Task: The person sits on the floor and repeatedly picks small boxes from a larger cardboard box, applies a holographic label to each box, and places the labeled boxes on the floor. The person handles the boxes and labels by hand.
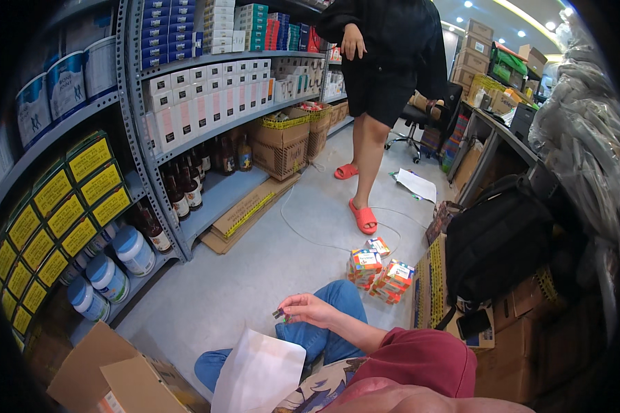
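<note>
My right hand [308, 310] reaches in from the maroon sleeve [420, 361] and hovers over my jeans-clad leg. Thumb and fingers pinch a small dark object [280, 314], too small to name. A sheet of white paper [260, 372] stands near my lap, left of the right forearm, its lower part cut off. My left hand does not show. Beyond my knee, several small colourful boxes [387, 281] are stacked on the floor.
A person in black [399, 62] with red slippers [363, 216] stands ahead. Stocked shelves [220, 127] line the left. An opened cardboard box [138, 375] is at lower left. On the right are a black backpack [496, 241], cartons and a phone [473, 323]. A cable [297, 230] crosses the floor.
</note>
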`<control>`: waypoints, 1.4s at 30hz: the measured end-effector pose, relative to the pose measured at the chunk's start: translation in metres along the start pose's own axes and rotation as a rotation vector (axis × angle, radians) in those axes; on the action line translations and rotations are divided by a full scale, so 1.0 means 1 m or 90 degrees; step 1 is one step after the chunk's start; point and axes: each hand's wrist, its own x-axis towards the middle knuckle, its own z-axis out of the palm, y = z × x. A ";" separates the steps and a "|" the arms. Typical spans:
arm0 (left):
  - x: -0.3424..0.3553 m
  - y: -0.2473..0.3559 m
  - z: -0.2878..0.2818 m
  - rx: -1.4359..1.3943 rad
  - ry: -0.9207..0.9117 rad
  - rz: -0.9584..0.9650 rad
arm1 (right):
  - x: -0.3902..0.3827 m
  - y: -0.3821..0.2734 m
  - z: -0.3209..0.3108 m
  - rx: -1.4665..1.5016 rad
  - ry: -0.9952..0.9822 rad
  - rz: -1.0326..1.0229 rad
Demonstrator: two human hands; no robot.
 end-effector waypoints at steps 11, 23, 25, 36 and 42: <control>0.028 0.052 0.047 -0.490 0.023 -0.091 | -0.005 -0.006 -0.016 0.010 0.003 0.005; 0.041 0.113 0.081 -0.803 0.108 -0.158 | 0.012 -0.022 -0.026 0.028 -0.043 -0.056; 0.041 0.121 0.084 -0.844 0.122 -0.158 | 0.008 -0.025 -0.028 0.036 -0.031 -0.053; 0.111 0.169 0.126 -1.156 0.107 -0.134 | -0.025 -0.049 -0.051 0.132 0.136 -0.166; 0.139 0.187 0.141 -1.205 0.066 -0.225 | -0.024 -0.059 -0.051 0.123 0.118 -0.156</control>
